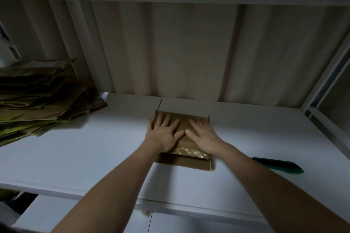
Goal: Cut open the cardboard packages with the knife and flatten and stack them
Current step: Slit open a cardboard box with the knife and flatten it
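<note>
A brown cardboard package [186,161] lies flat on the white table [94,149], near its middle, with a strip of shiny tape across its near part. My left hand [163,131] presses on its left half with fingers spread and straight. On the right half my right hand [203,134] presses down the same way. A green-handled knife [278,165] lies on the table to the right of the package, partly hidden behind my right forearm. Neither hand touches it.
A tall, untidy stack of flattened cardboard [41,96] sits at the table's far left. A pale curtain [189,49] hangs behind the table. A metal frame [325,73] runs along the right side. The table's front edge [113,197] is near me.
</note>
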